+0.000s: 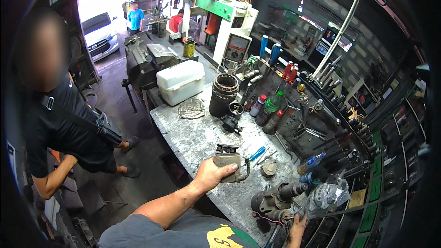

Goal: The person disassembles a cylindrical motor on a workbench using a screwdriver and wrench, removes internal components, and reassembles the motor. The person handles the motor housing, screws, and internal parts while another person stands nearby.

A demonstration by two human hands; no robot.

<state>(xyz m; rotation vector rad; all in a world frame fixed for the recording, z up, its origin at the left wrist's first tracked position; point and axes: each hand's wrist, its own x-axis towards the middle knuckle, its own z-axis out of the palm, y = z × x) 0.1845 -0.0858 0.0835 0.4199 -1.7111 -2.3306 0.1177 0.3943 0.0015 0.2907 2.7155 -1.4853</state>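
My left hand [212, 173] is closed round a worn grey-brown metal housing [227, 161], raised above the workbench. A dark slotted piece tops this part, and a bent dark lead sticks out on its right. Lower right, a dark starter motor [266, 200] with a red wire lies on the bench. My right hand [297, 230] is at its right end, fingers bent around a small metallic piece that I cannot make out. Beyond the held part lie a blue-handled screwdriver [258, 153], a round metal cap [268, 169] and a small black part [231, 124].
The grey workbench [183, 131] also carries a white plastic box [181, 81], a dark ring-topped cylinder [223, 94], several bottles [273, 105] and a plastic bag [328, 194]. Tools line a rack [321, 110] on the right. A person in black [76, 124] stands at the left.
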